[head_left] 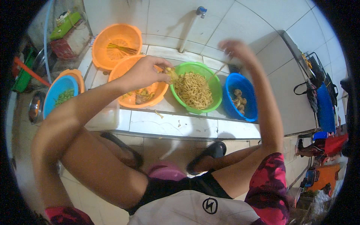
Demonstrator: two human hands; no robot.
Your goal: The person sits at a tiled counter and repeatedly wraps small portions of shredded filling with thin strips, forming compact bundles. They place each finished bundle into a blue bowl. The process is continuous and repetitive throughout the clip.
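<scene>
My left hand pinches a soft, yellowish piece of food at the left rim of a green colander. Long, yellow-brown noodle-like strands are heaped in that colander. A thin stick slants up from its right side, its upper end close below my right hand. Raised near the wall, the right hand is smeared by motion, and whether it grips the stick is unclear. Below my left hand is an orange colander with yellowish and brown pieces inside.
A second orange colander holds a bundle of thin sticks. At right, a blue basket contains brown lumps. Chopped greens lie in a light-blue bowl at left. A tap juts from the tiled wall.
</scene>
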